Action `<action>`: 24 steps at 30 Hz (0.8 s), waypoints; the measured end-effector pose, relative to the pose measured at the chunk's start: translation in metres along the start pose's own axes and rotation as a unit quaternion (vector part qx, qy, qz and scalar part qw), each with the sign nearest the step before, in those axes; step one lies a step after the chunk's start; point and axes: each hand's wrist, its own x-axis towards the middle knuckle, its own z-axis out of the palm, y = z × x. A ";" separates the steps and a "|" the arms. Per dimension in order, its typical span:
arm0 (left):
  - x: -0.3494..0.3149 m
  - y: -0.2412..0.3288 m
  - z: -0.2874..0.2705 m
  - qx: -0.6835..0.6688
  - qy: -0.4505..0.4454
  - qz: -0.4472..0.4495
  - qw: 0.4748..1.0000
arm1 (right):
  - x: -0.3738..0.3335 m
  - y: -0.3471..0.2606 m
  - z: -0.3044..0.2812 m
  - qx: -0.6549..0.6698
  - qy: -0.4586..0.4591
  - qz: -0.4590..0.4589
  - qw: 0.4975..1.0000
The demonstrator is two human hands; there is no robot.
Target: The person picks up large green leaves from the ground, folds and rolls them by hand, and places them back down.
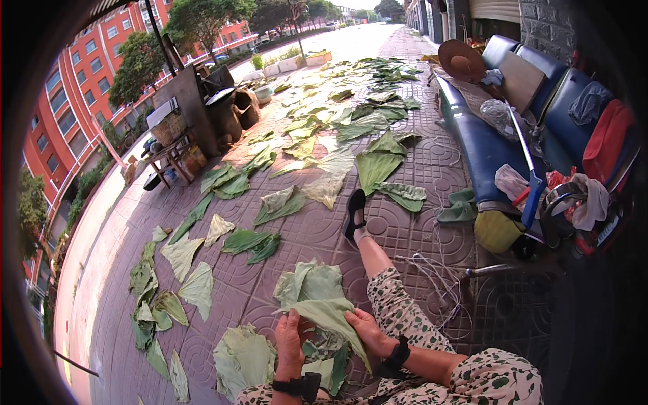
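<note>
A large pale-green lotus leaf (331, 316) is stretched between my two hands above my lap. My left hand (290, 344) pinches its left side, fingers pointing up. On the other side my right hand (369, 333) grips the leaf, thumb on top, and part of the leaf hangs down past that wrist. Just beyond lies another broad leaf (307, 280), partly covered by the held one. A crumpled leaf pile (244, 361) rests on the paving left of my left forearm. Darker green leaves (339, 370) show between my forearms.
Many drying leaves (378, 165) spread across the paving ahead and to the left. On the right, a blue bench (466, 145) carries a straw hat (462, 62), bags and cloths. White cord (442, 290) lies tangled beside my outstretched leg. Dark bins (226, 111) stand at the left.
</note>
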 end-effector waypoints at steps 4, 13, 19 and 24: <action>-0.007 -0.003 0.032 0.108 -0.103 -0.071 0.986 | -0.003 -0.015 -0.005 0.059 0.043 -0.041 0.997; 0.002 -0.034 0.037 0.166 -0.176 -0.016 0.970 | -0.013 -0.016 0.009 0.051 0.066 -0.043 0.996; 0.007 -0.032 0.033 0.118 -0.111 0.091 0.983 | -0.015 -0.013 0.013 0.098 0.053 -0.076 0.991; 0.005 -0.025 0.034 0.091 -0.092 0.110 0.986 | -0.021 -0.015 0.020 0.044 0.072 -0.066 0.994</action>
